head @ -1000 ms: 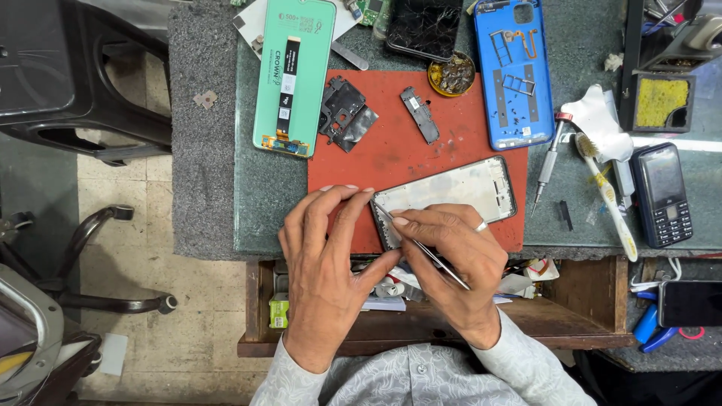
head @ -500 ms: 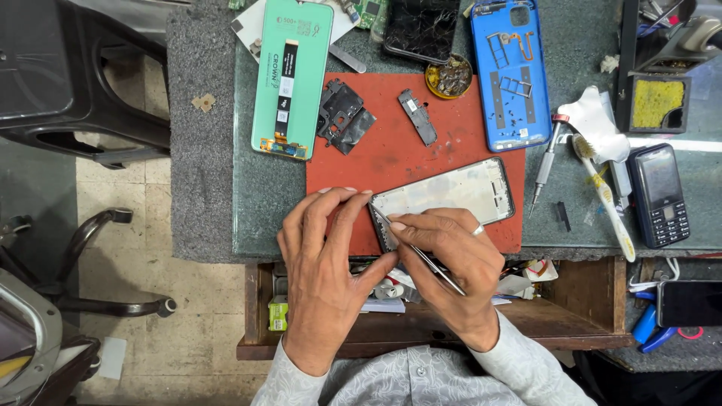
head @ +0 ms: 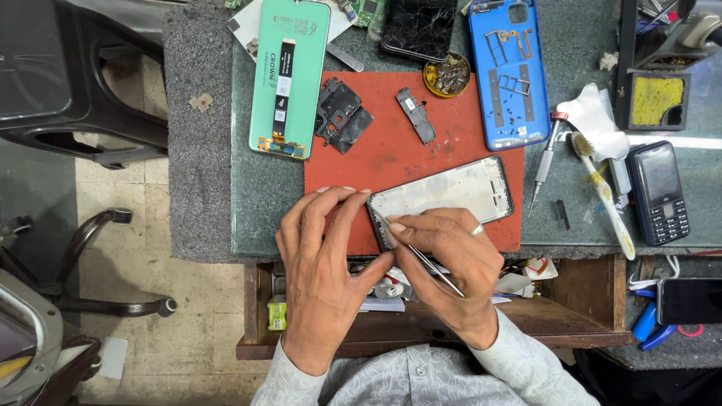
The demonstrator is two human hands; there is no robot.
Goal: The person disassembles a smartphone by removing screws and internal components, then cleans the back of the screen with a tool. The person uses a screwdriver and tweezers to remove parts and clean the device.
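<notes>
From the head camera, the left hand is bracing the near-left end of the phone frame, fingers spread wide along its edge, while the right hand is pinching closed on slim metal tweezers whose tip is working at the frame's left corner. The frame is lying on the red mat, at 12 o'clock from the hands. Compared with a second ago, hands and tool are barely shifting, suggesting fine picking at one spot. A green display panel is lying at 11 o'clock, a blue back cover at 1 o'clock
</notes>
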